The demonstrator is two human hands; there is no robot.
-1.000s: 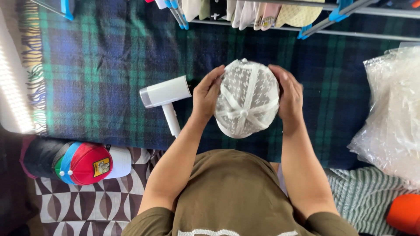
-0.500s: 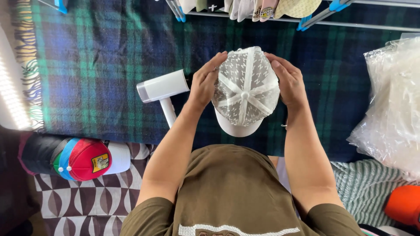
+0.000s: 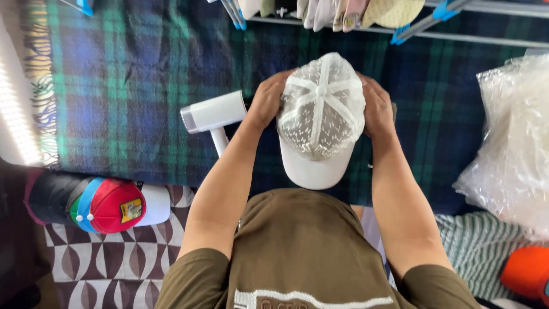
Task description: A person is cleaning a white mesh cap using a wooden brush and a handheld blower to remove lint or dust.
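Note:
A white baseball cap [image 3: 318, 123] with a patterned mesh crown is held above a blue-green plaid blanket [image 3: 131, 91], its brim pointing toward me. My left hand [image 3: 267, 100] grips the crown's left side and my right hand [image 3: 377, 109] grips its right side. A white handheld steamer [image 3: 213, 114] lies on the blanket just left of my left wrist, partly behind my forearm.
A stack of caps with a red one on top [image 3: 108, 205] lies at the lower left on a patterned rug. Crumpled clear plastic bags [image 3: 509, 154] sit at the right, an orange cap [image 3: 529, 269] below them. A drying rack with hung caps [image 3: 354, 11] spans the top.
The cap has turned in my hands so its white brim now shows fully toward me. Both hands stay on its sides and have shifted slightly up the blanket.

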